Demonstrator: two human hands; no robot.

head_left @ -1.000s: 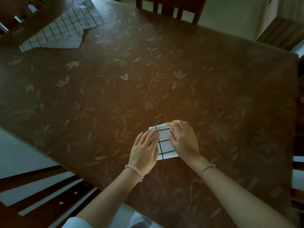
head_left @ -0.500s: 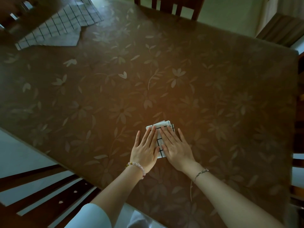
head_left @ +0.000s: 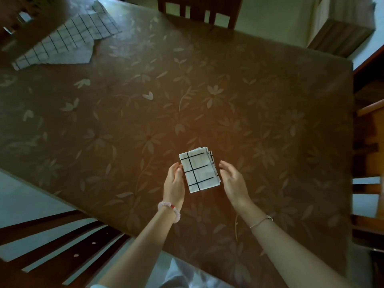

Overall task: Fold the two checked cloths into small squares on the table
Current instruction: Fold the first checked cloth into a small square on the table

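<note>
While flanked by relaxed left hand and right hand, checked cloth is seen folded.
Rectangle's long axis is pointed away.

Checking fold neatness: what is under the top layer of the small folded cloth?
Lower layers peek out along the right edge of the folded cloth; it lies on the table. The inner folds are covered.

Pretty dim room, and most of the shot is a big table under a brown cover with a pale flower-and-leaf print, with a warm orangey glow on it toward the near edge. There's a dark chair at the far side, a slatted chair by the near left corner and a lighter chair on the right. Pale floor shows round the edges, plus a wood-grain cabinet off the far right corner.
</note>
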